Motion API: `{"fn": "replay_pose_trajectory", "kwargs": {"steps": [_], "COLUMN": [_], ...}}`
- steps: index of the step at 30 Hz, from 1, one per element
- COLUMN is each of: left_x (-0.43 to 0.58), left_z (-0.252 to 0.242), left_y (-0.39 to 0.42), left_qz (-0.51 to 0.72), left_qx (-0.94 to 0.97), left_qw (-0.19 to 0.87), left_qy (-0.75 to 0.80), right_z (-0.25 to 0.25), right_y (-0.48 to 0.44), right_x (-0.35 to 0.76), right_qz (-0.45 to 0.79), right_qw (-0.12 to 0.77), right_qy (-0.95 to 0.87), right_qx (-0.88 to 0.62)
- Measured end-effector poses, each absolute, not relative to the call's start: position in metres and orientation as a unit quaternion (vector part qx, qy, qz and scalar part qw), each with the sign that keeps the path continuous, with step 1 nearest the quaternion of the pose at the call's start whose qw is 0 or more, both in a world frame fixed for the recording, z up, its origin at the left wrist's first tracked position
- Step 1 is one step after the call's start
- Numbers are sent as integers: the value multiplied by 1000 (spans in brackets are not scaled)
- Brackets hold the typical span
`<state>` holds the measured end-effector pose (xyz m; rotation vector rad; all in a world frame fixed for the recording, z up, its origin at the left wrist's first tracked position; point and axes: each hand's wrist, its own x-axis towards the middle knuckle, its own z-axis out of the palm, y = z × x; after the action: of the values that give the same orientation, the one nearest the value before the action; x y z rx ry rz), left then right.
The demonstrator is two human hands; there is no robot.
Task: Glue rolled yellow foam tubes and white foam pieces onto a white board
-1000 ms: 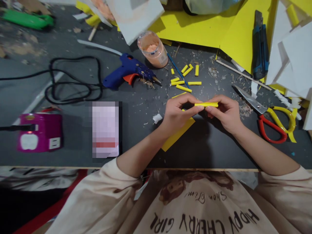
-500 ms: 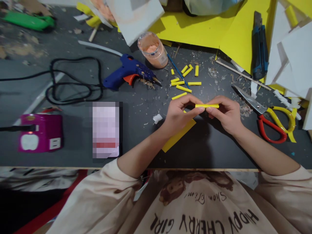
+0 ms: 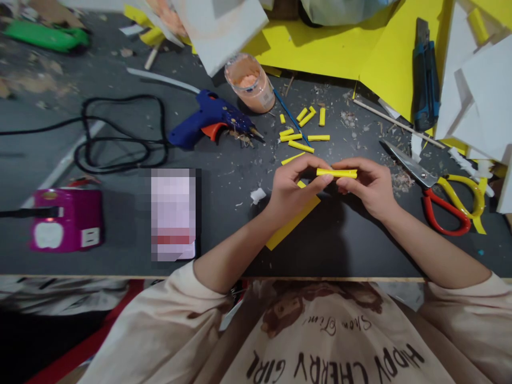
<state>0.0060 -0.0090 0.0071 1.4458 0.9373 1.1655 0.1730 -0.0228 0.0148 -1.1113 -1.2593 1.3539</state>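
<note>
Between my hands lies a rolled yellow paper tube [image 3: 340, 173], held level above the dark table. My left hand [image 3: 294, 181] pinches its left part, thumb in front and fingers behind. The fingers of my right hand [image 3: 366, 184] are closed behind its right part, the thumb just below it. A flat yellow paper strip [image 3: 294, 224] lies partly under my left hand. Beyond my hands are several short yellow paper rolls [image 3: 302, 145], some beside a thin blue stick [image 3: 286, 109].
A blue glue gun [image 3: 216, 117] and an open jar [image 3: 252, 88] of peach material stand left of the rolls. Scissors [image 3: 430, 186] and a utility knife [image 3: 426, 80] lie to the right. A phone [image 3: 174, 213] and a magenta power box [image 3: 68, 218] are at left.
The paper tube has shifted slightly left and its right end now looks a little flared. My right thumb has dropped off its front face.
</note>
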Motion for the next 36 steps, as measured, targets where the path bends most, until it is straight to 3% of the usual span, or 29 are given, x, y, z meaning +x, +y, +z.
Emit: {"fn": "replay_pose_trajectory", "kwargs": {"steps": [16, 36], "left_x": [8, 5], "left_z": [10, 8], "left_y": [-6, -5], "left_qz": [441, 448], "left_qx": [576, 605], "left_qw": [532, 535], "left_qy": [437, 383], "right_z": [17, 16], "right_y": [-26, -26], "right_x": [176, 177], "right_qz": [518, 545], "right_qw": [462, 469], "right_qy": [-544, -518], "right_qx": [-471, -463]}}
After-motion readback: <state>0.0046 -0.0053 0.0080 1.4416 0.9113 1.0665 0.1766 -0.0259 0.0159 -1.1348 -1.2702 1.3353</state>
